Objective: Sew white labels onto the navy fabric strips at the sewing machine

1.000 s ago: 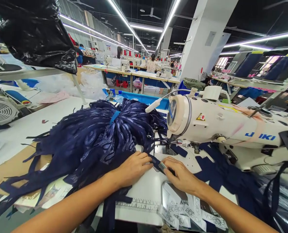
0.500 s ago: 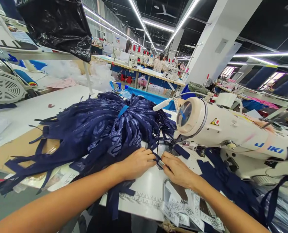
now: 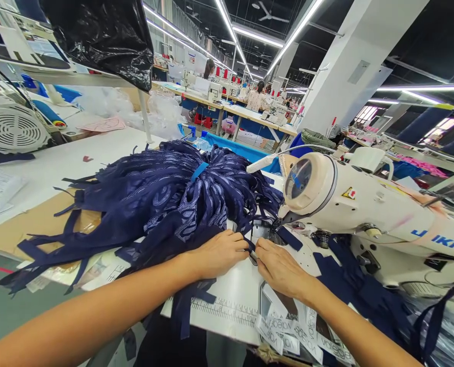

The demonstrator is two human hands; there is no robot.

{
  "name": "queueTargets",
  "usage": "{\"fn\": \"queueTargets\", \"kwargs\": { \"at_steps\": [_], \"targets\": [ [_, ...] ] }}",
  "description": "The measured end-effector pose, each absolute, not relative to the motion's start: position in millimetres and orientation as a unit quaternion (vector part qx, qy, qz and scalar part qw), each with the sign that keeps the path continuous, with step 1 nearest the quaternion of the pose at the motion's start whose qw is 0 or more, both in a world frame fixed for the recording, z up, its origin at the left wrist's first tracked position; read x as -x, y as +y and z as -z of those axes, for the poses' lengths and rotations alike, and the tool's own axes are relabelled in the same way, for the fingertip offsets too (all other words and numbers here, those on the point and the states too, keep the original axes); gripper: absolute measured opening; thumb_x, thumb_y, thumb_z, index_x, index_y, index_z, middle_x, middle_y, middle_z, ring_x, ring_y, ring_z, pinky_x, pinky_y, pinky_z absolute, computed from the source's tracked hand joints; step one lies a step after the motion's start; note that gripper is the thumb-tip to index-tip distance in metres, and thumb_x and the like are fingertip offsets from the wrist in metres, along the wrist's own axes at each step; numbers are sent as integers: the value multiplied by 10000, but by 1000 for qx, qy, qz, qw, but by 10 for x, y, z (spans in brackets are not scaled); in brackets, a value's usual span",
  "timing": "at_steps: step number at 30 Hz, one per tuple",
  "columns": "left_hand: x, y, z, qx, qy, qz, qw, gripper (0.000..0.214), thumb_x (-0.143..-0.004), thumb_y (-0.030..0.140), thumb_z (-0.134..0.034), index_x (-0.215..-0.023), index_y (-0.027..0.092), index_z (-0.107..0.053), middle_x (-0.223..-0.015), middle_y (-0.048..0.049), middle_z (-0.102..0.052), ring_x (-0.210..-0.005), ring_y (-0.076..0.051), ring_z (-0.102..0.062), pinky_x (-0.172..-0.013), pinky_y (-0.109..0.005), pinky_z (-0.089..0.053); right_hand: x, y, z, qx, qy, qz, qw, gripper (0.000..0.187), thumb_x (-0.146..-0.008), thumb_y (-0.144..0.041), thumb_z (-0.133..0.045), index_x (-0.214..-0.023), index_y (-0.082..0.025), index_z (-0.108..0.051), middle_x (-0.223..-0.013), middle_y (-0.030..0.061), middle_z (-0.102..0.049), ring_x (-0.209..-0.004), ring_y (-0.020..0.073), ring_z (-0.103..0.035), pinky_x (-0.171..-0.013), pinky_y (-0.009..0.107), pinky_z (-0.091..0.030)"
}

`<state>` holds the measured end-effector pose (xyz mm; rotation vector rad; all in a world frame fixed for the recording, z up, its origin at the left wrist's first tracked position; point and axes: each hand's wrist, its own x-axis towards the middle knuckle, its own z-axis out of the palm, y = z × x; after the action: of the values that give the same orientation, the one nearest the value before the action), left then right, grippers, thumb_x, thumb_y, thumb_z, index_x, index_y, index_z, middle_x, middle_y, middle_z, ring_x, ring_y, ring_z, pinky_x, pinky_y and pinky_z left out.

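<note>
My left hand (image 3: 223, 253) is closed on the end of a navy fabric strip (image 3: 249, 245), just in front of the needle area. Close beside it, my right hand (image 3: 279, 266) pinches at the same spot; a small shiny edge shows by its fingertips, too hidden to name. A large bundle of navy lace-trimmed garment pieces (image 3: 165, 188), gathered by a blue tie (image 3: 199, 172), lies on the left of the table against my left forearm. The white sewing machine (image 3: 349, 191) stands just beyond my right hand.
Printed white labels (image 3: 288, 329) lie in a holder at the front edge. Navy strips (image 3: 345, 280) are heaped under the machine arm. A black plastic bag (image 3: 108, 46) hangs at upper left. Other people sit at sewing tables (image 3: 242, 109) further back.
The view has shifted slightly, so the scene sits a little further right. Both hands stay together at the strip, with only a slight shift of the fingers.
</note>
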<state>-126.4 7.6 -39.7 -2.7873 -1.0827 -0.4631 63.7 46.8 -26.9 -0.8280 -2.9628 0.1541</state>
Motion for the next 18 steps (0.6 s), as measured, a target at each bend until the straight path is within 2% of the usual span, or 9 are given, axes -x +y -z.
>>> {"fn": "queueTargets", "kwargs": {
  "at_steps": [8, 12, 18],
  "targets": [
    [1271, 86, 410, 921, -354, 152, 59, 159, -832, 88, -449, -905, 143, -579, -909, -40, -588, -835, -163, -474, -680, -304, -311, -657, 499, 140, 241, -968, -67, -24, 171, -731, -35, -377, -654, -187, -389, -767, 19, -436, -693, 143, -416, -595, 270, -338],
    [1275, 87, 416, 921, -352, 155, 58, 167, -837, 100, -447, -931, 141, -578, -913, -39, -588, -836, -166, -471, -675, -308, -307, -659, 533, 139, 255, -961, -104, -16, 201, -717, -21, -377, -616, -192, -347, -704, 4, -422, -632, 129, -397, -574, 262, -326],
    [1270, 82, 420, 919, -357, 158, 61, 170, -842, 99, -437, -922, 142, -580, -912, -38, -590, -827, -164, -467, -676, -309, -307, -635, 521, 205, 271, -960, -73, -4, 182, -769, -55, -374, -647, -190, -361, -736, 16, -435, -662, 137, -416, -593, 267, -331]
  ]
}}
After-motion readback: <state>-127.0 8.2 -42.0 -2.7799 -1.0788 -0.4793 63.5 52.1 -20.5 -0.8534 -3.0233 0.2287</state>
